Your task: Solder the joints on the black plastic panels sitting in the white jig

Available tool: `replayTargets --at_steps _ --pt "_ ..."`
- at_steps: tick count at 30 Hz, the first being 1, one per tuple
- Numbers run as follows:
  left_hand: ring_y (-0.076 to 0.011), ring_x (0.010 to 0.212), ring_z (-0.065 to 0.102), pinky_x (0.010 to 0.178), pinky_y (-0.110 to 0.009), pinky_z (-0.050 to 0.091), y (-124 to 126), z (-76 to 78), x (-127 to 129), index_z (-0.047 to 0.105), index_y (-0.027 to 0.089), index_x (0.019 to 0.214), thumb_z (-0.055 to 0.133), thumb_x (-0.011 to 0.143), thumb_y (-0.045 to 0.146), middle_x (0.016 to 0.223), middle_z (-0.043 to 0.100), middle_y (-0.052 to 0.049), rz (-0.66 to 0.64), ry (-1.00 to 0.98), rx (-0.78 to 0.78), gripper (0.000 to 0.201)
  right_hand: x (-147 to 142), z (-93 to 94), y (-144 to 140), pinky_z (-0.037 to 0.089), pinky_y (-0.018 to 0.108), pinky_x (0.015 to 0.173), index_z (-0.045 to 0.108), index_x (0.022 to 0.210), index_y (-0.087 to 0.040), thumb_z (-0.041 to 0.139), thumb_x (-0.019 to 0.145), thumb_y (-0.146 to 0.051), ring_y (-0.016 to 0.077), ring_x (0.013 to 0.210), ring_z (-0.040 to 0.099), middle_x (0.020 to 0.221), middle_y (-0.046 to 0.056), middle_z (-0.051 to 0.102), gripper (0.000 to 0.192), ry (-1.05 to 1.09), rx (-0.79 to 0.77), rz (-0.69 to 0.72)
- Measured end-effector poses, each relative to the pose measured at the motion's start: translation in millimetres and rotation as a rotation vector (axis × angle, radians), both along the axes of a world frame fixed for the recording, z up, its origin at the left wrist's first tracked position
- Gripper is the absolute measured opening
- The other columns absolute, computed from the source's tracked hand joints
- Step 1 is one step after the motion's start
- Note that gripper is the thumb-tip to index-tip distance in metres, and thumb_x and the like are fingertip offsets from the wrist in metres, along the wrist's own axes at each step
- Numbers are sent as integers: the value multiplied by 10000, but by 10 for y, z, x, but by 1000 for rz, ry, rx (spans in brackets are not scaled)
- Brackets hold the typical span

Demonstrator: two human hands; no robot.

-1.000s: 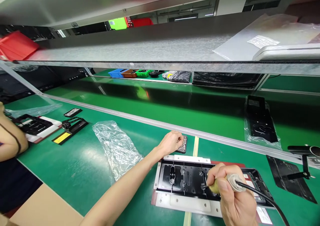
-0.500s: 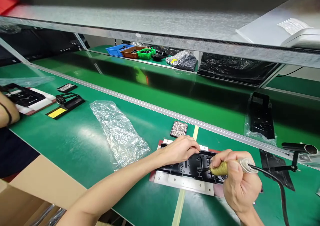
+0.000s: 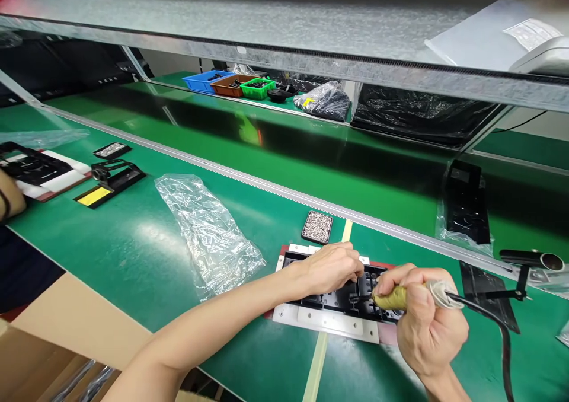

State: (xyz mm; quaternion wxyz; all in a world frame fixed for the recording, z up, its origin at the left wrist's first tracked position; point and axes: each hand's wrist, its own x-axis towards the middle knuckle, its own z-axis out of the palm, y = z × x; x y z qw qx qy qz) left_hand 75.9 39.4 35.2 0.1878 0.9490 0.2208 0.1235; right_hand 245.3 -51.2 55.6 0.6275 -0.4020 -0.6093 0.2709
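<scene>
Wrapped in my right hand [image 3: 433, 322] is the yellow handle of a soldering iron [image 3: 393, 299], its cable trailing down on the right. Its tip points left, low over a black plastic housing [image 3: 331, 300]. That housing lies in a white-edged fixture [image 3: 326, 324] on the green bench. My left hand [image 3: 335, 265] reaches across the housing with its fingers bent together. The fingertips are down at the housing near the iron's tip, and whatever they pinch is hidden. Just behind the fixture sits a square tin of granular grey pieces [image 3: 317, 227].
A clear plastic bag [image 3: 208, 236] lies left of the fixture. An iron stand [image 3: 528, 265] and a bagged black part [image 3: 466, 203] are at right. Farther left are a black stand with a yellow sponge [image 3: 95, 196] and another person's arm [image 3: 11, 194]. A metal shelf [image 3: 284, 55] hangs overhead.
My left hand has shifted slightly right along the housing, its fingertips curling lower. The soldering iron stays nearly where it was. The whole view has tipped slightly.
</scene>
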Motion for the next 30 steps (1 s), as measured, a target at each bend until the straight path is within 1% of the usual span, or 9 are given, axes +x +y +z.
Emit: replayTargets --at_steps 3,7,12,19,23,25,27,28,30 --pt "-208 856 577 816 -323 470 -29 33 -32 720 159 991 537 940 48 878 699 -57 6 -17 11 220 -1 14 6 489 385 717 519 966 -207 489 1024 -218 176 686 622 750 8 625 67 -2 4 12" --pt "-205 921 584 859 -313 467 -79 57 -120 702 146 1130 491 950 18 990 701 -62 10 0 40 305 -5 37 16 491 384 703 513 956 -206 491 1026 -226 173 666 618 742 6 619 76 -10 17 16" --pt "-218 920 553 797 -326 454 -161 10 -199 662 174 1249 510 986 56 971 647 -67 14 34 140 326 -16 61 29 492 376 697 507 943 -206 492 1028 -222 163 651 614 729 -2 618 88 -29 25 -2" --pt "-233 934 541 785 -345 458 -250 -86 -183 663 166 1229 506 1026 124 942 596 -84 29 47 227 260 4 19 10 490 375 697 517 945 -209 494 1025 -224 174 672 613 728 11 614 84 -27 24 13" --pt "-211 934 561 806 -316 474 -243 -89 -184 686 198 1209 518 1025 135 984 644 -78 58 -31 162 257 29 -63 6 481 366 670 529 929 -218 485 1028 -248 182 687 613 749 26 614 113 -40 -16 25" --pt "-198 948 575 854 -307 482 -149 -101 -250 714 216 1161 514 1037 172 1039 682 -63 162 -108 95 239 26 -113 26 476 354 647 532 937 -217 481 1028 -235 173 680 608 761 27 611 107 -34 -14 33" --pt "-196 949 586 899 -315 482 22 -146 -376 743 223 1079 509 1045 207 1057 709 -49 353 -161 24 237 12 -159 51 468 332 617 534 943 -212 482 1027 -224 162 678 604 768 25 610 100 -20 0 29" --pt "-198 939 589 907 -322 483 127 -183 -454 753 217 1032 514 1041 212 1042 720 -45 459 -168 -10 239 3 -180 61 466 324 607 535 945 -208 483 1027 -220 160 682 605 773 26 612 98 -14 7 24" --pt "-213 901 587 881 -345 491 343 -286 -607 754 185 998 514 1029 196 994 731 -58 571 -156 -29 242 -11 -214 72 471 321 605 540 943 -203 483 1027 -216 162 699 613 784 30 617 102 -15 17 12"
